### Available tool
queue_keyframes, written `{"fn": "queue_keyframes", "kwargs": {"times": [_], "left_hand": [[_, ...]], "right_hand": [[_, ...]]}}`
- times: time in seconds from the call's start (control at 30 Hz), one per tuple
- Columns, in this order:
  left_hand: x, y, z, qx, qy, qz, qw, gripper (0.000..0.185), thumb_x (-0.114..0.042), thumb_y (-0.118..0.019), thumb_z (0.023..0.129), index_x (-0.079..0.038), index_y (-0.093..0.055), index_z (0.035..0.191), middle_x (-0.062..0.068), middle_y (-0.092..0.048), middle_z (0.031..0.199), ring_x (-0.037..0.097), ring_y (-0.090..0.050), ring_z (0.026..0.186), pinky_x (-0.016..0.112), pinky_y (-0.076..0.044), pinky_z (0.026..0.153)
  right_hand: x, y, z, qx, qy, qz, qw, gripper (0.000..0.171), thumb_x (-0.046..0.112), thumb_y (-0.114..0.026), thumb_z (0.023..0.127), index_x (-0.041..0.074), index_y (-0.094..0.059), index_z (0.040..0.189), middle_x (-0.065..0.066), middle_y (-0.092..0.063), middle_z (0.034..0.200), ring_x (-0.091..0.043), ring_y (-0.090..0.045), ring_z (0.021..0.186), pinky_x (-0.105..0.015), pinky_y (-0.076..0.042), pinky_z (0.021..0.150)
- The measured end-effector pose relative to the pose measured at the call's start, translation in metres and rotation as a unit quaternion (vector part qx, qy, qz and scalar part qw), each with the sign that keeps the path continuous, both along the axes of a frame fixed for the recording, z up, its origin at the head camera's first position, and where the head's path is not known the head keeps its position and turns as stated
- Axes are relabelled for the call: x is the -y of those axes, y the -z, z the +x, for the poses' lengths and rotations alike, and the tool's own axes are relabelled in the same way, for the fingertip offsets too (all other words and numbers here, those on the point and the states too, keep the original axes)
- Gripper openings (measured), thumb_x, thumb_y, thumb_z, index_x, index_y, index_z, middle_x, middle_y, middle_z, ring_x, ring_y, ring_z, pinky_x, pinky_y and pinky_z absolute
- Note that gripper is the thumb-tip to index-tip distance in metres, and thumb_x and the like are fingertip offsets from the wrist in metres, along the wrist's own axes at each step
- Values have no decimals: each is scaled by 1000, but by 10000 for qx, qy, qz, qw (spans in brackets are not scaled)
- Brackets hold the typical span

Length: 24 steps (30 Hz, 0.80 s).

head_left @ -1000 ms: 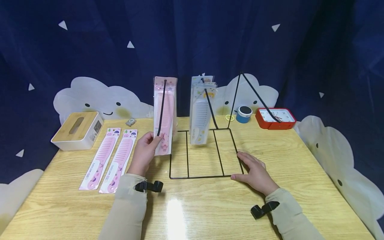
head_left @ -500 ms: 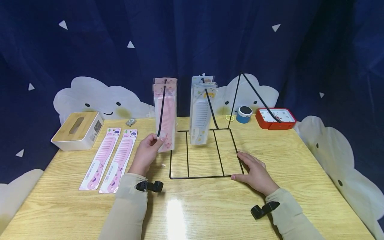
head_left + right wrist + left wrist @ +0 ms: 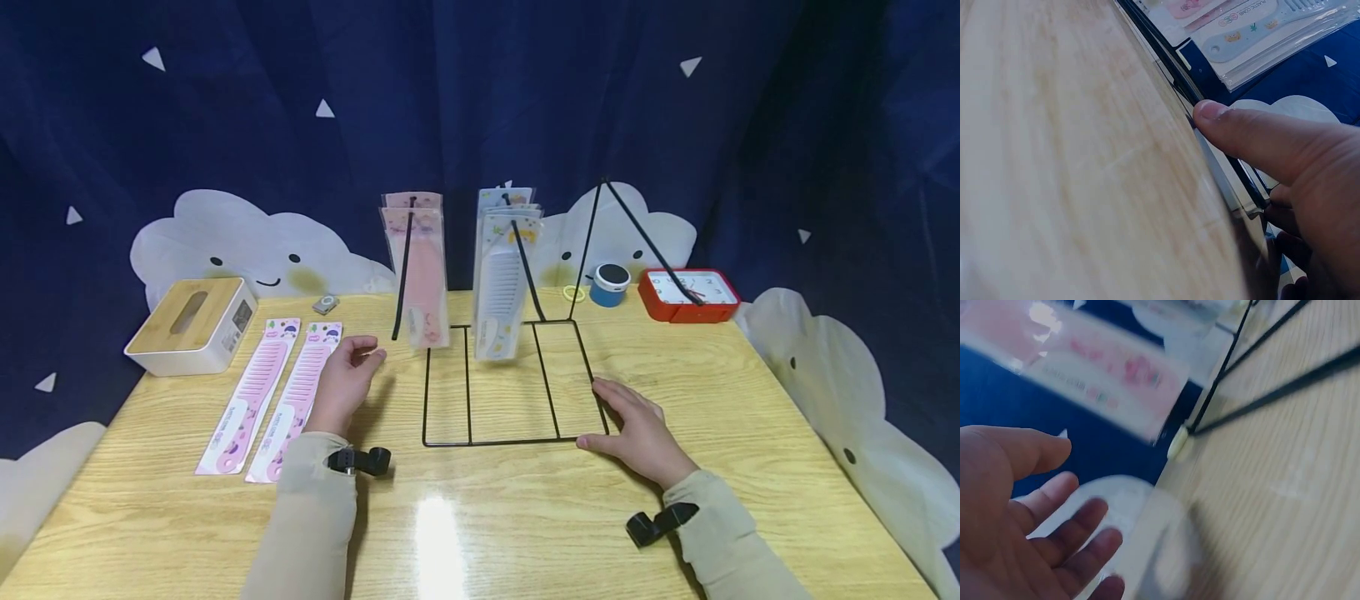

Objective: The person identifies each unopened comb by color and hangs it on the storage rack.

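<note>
Basically looks like stocking a wire rack (image 3: 512,442). Seeing pink packs (image 3: 429,275) on the left hook (image 3: 401,283), blue packs (image 3: 501,283) to their right. Holding nothing in the relaxed left hand (image 3: 345,377); resting the right hand (image 3: 637,433), unclenched, on the rack's near right corner. Probably calls next for pinching a loose comb pack (image 3: 251,396) on the left.

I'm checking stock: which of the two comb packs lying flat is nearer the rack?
The right pack, partly hidden by the left hand; the left pack lies uncovered, nearer the tissue box.

Bare hand (image 3: 1010,544) apart from blurred pink package (image 3: 1091,369)
</note>
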State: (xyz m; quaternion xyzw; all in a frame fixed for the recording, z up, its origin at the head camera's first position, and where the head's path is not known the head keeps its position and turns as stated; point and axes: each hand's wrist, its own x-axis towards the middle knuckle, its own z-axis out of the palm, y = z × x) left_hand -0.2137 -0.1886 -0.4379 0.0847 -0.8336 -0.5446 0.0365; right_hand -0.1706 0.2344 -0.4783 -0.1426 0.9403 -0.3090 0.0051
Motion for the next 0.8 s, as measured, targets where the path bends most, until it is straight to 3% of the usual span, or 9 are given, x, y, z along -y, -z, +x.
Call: {"fn": "queue_keyframes", "kwargs": {"times": [0.13, 0.27, 0.43, 0.8], "left_hand": [[13, 2, 1, 354, 34, -592, 9976, 51, -27, -55, 102, -2, -44, 145, 24, -40, 153, 42, -38, 140, 54, -32, 112], [20, 3, 2, 654, 265, -1250, 9897, 63, -32, -53, 102, -1, -34, 153, 27, -29, 158, 44, -30, 144, 57, -27, 114], [22, 4, 2, 657, 330, -1797, 9810, 70, -34, -54, 101, 4, -29, 154, 30, -22, 159, 45, -20, 147, 57, -20, 117], [24, 3, 3, 874, 300, -2126, 9728, 66, -35, -53, 100, 5, -37, 150, 29, -41, 151, 46, -37, 139, 56, -30, 112]], "right_hand": [[0, 0, 0, -9, 9, 8, 10000, 99, 48, -84, 77, -1, -41, 151, -20, -38, 157, -39, -30, 145, -61, -16, 111], [-1, 0, 1, -50, 10, -12, 10000, 99, 48, -84, 77, -1, -41, 151, -21, -39, 156, -40, -31, 144, -61, -16, 110], [-1, 0, 2, -137, -10, -50, 9999, 97, 47, -84, 77, -2, -42, 150, -22, -40, 154, -42, -33, 142, -62, -17, 108], [1, -3, 1, -106, -3, -51, 9999, 97, 48, -84, 77, -1, -42, 150, -22, -40, 155, -41, -33, 143, -62, -17, 109]]}}
